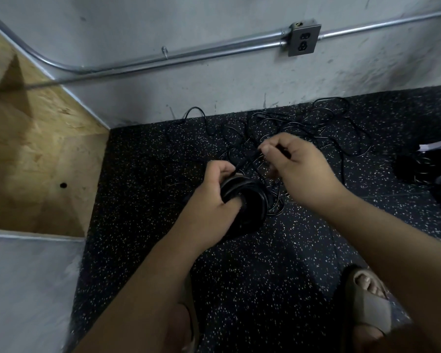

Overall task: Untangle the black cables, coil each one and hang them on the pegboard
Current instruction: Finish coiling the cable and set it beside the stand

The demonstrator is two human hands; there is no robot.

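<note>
Coiled black cable [250,200] on my feed, held up off the speckled floor [265,276], just beyond a sandalled foot [372,301] at the near right. Left hand [214,197] has it: fingers curled tight round the bundle of loops, thumb over the top. To its right and a touch farther, the right hand [301,169] is pinching a single strand [250,159] between thumb and forefinger, other fingers folded in; that strand runs down and left to the coil. Past both hands I've got the tangle of black cables [316,128] sprawled on the floor, loops crossing one another, reaching to the foot of the wall [214,93]. How many cables are in there, I can't tell. Far right, a dark heap [428,174], too dim to name, lies apart from the tangle. Left, a wooden panel [41,149] boxes in the corner. Along the wall, metal conduit [189,56] leads to an outlet box [303,38].
</note>
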